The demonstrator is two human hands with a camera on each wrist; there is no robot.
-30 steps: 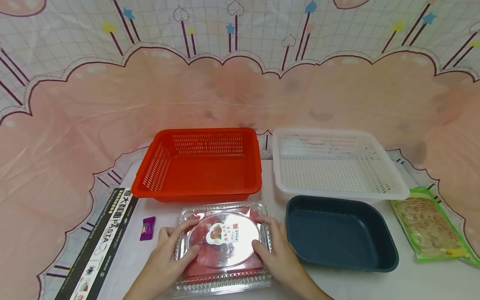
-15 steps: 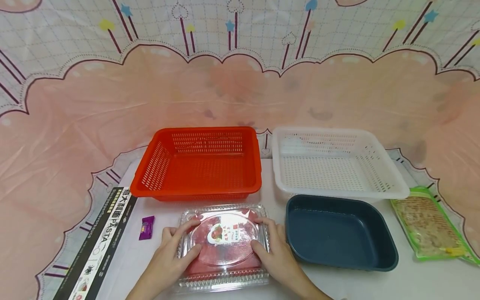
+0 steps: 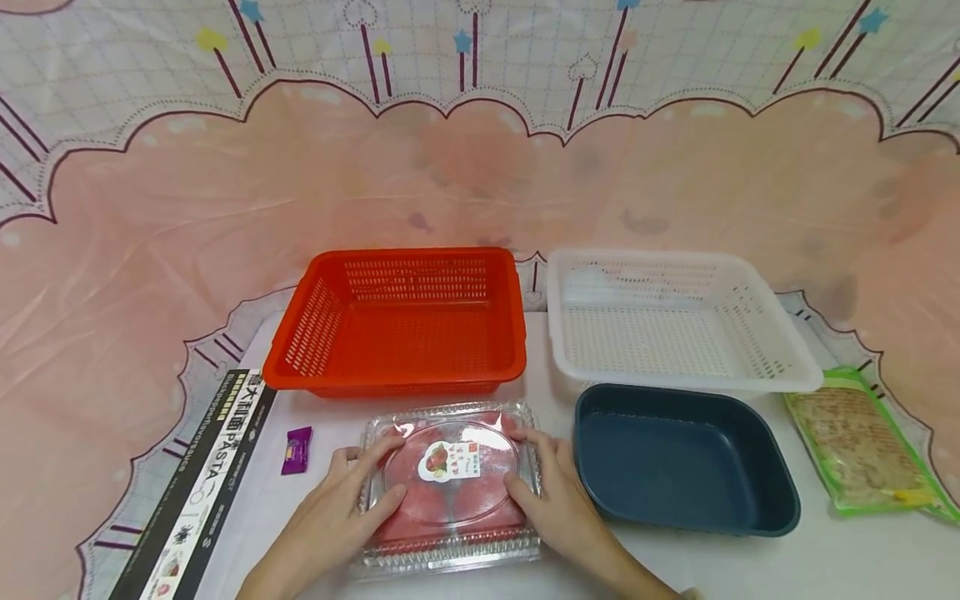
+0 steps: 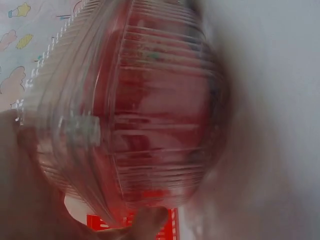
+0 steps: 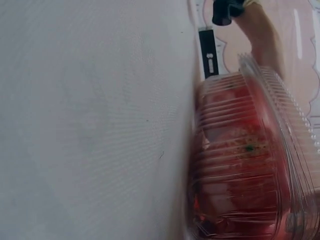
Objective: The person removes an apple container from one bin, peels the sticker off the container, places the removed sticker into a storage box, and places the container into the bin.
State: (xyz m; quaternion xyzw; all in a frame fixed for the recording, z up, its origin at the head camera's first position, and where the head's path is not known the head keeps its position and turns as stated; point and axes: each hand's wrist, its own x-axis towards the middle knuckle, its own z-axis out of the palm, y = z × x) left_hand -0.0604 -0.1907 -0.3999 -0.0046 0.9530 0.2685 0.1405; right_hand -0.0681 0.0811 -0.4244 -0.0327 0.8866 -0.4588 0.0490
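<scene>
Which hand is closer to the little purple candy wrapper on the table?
Left. The left hand grips the left side of the clear strawberry box, just right of the purple candy wrapper. The right hand holds the box's far side, beside the dark blue tray.

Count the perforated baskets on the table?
2. The red basket sits back left, behind the clear clamshell box; the white basket sits back right, behind the dark blue tray. None appear hidden.

left hand (image 3: 333, 508): bare, no sleeve | right hand (image 3: 558, 504): bare, no sleeve
</scene>
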